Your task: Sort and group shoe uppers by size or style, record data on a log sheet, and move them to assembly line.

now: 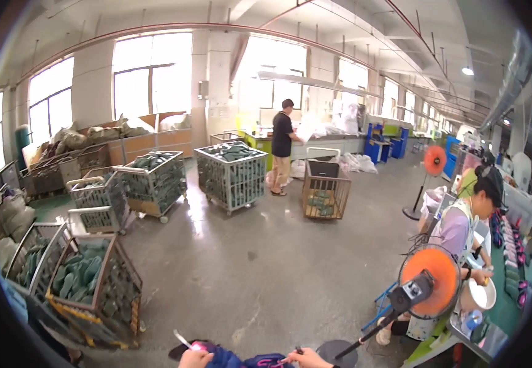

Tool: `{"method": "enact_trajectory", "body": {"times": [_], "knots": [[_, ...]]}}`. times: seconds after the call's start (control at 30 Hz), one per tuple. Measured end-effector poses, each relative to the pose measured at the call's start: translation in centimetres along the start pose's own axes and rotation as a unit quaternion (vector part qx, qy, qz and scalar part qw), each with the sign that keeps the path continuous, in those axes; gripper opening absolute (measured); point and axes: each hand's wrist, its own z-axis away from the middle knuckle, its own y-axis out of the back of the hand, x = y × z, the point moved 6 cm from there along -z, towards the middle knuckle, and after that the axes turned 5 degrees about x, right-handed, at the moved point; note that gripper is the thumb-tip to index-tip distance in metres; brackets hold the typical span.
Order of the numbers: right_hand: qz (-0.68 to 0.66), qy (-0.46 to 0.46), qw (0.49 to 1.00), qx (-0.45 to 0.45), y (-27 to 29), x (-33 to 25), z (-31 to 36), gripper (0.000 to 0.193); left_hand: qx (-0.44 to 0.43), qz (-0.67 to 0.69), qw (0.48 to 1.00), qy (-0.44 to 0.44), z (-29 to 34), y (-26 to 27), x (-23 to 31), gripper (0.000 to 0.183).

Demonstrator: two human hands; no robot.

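Note:
At the lower edge my left hand (196, 359) is closed, with a slim white stick (182, 338) rising from its fingers. Right behind it is a dark piece with bright pink (199, 345), partly hidden by the fingers. My right hand (310, 359) pinches a thin dark-ended tool (298, 350), too small to tell whether it is a brush or a pen. Its other end points at a navy item with pink trim (267, 360), which looks like a shoe upper and lies between my hands. Dark blue cloth (224, 358) shows beside my left hand. The frame's edge cuts off the rest.
An orange fan (428, 282) stands close at the right. Beyond it a person works over a white bucket (479, 294) beside a green bench (506, 313) lined with shoes. Wheeled cages (97, 288) of green soles stand left; another person stands by a cart (327, 190) ahead.

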Motion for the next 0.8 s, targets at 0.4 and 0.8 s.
{"method": "enact_trajectory", "body": {"times": [0.4, 0.8], "knots": [[-0.009, 0.010, 0.986, 0.166, 16.5, -5.9, -36.0, 0.024, 0.024, 0.154, 0.984, -0.083, -45.7, -11.8, 8.6, 0.016], [0.136, -0.006, 0.981, 0.136, 32.9, -16.4, -61.8, 0.027, -0.098, 0.006, 0.985, -0.141, -82.0, -27.9, 11.3, 0.020]]}}
